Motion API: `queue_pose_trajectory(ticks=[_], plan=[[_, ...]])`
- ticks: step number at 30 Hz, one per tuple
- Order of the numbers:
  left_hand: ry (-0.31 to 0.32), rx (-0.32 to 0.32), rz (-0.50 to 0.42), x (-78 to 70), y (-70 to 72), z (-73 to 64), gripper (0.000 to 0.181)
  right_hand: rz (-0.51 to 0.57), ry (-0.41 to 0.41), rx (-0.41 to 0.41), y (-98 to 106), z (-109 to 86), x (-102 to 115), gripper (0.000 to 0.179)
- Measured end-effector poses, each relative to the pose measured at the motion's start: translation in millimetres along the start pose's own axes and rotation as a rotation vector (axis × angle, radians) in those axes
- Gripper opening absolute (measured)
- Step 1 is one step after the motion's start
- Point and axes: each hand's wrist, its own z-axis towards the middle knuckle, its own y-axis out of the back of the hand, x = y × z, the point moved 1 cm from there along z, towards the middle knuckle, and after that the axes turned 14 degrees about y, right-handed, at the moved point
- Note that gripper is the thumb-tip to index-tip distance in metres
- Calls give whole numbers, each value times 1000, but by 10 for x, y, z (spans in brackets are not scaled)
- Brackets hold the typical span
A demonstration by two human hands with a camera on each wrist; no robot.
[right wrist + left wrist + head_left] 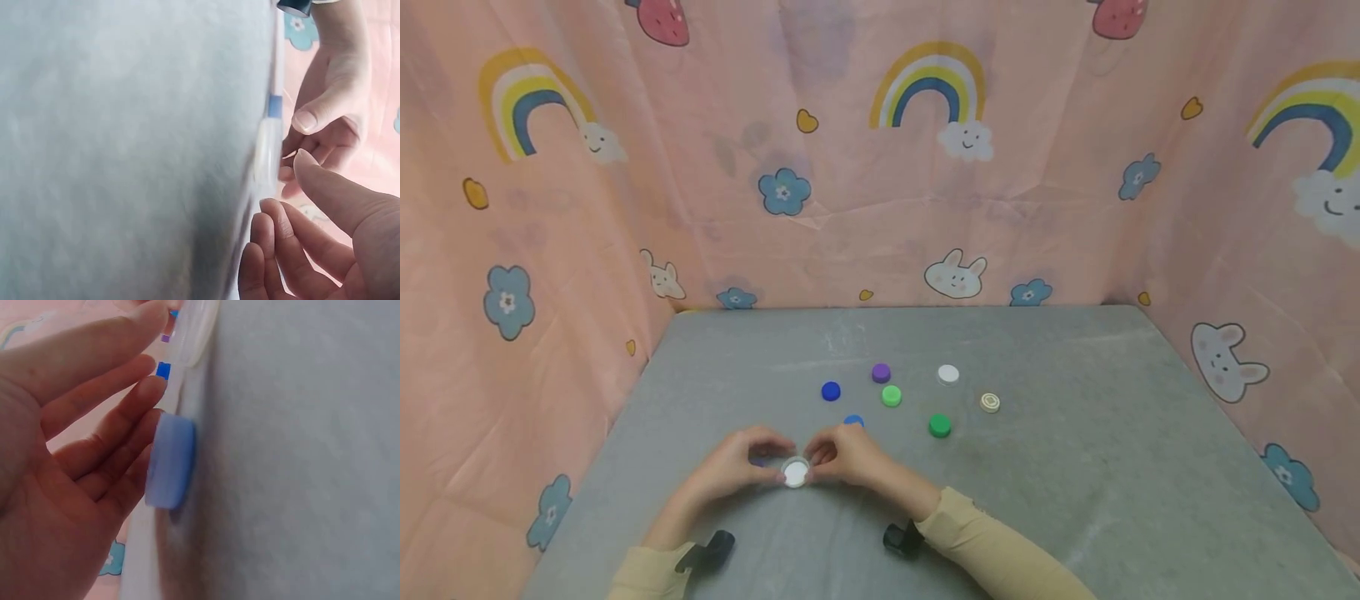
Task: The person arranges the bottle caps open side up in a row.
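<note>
A white round piece with a clear rim lies on the grey table between the two hands. My left hand is at its left side, thumb tip right at the rim and the other fingers loosely bent beyond it. From the other side my right hand reaches in, its thumb tip close to the right rim. In the left wrist view a pale blue cap stands beside the left fingers. The right wrist view has the right thumb apart from its fingers, near the clear-rimmed piece.
Beyond the hands lie a dark blue cap, a purple cap, a light green cap, a green cap, another white piece and a cream ringed disc. A blue cap is partly hidden behind the right hand.
</note>
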Motion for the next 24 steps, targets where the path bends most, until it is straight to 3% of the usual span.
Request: queue_pose_trajectory(ticks=[7, 15, 24], plan=[[20, -87, -19, -129, -13, 143, 37, -16, 11, -72, 167, -35, -57, 31], [45, -162, -36, -251, -94, 369, 35, 34, -23, -188, 354, -109, -175, 33], [24, -133, -72, -410, -210, 578, 32, 4, -127, -277, 519, -227, -280, 35]])
